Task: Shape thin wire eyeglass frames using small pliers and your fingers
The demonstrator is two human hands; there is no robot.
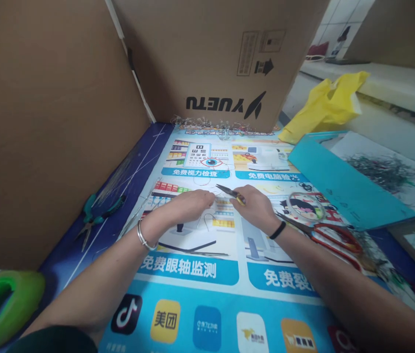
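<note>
My left hand (196, 203), a silver bangle on its wrist, is closed in a pinch over the printed sheet. A thin wire (207, 219) seems to run from its fingertips, curving below them; its full length is too fine to follow. Wrapped in my right hand (253, 206), which has a black band at the wrist, are small pointed pliers (226, 189) with dark jaws and a yellow-and-black handle. Their tip points left, just above my left fingertips. Whether the jaws touch the wire I cannot tell.
Teal-handled pliers (91, 215) lie left, near green tape (27, 289). Red-handled scissors (334, 235) and a clear round spool (305, 206) are right. A blue box (340, 181) holds tangled wire (380, 171). A yellow bag (325, 105) sits behind; cardboard (215, 59) walls the back.
</note>
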